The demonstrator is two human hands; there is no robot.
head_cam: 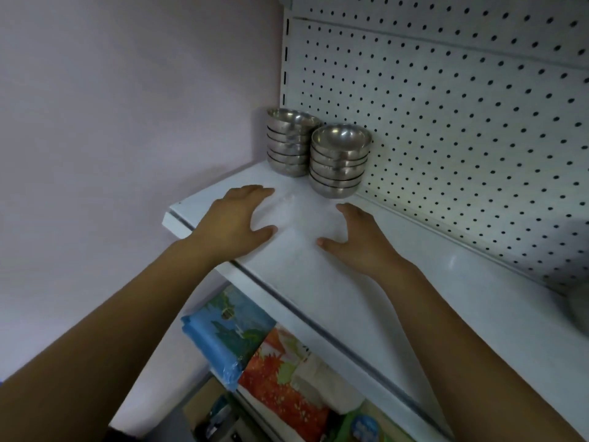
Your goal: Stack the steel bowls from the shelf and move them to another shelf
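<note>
Two stacks of steel bowls stand side by side at the back left corner of a white shelf [318, 282]. The left stack [288, 143] is against the wall, the right stack [339, 161] against the pegboard. Each holds several nested bowls. My left hand [237, 223] hovers over the shelf in front of the stacks, fingers spread, holding nothing. My right hand [360, 239] is a little to the right, also spread and empty, its fingertips just short of the right stack.
A white pegboard [462, 122] backs the shelf and a pale wall [127, 122] closes its left end. Below the shelf lie colourful packaged goods [255, 346]. A grey rounded object [578, 311] shows at the right edge.
</note>
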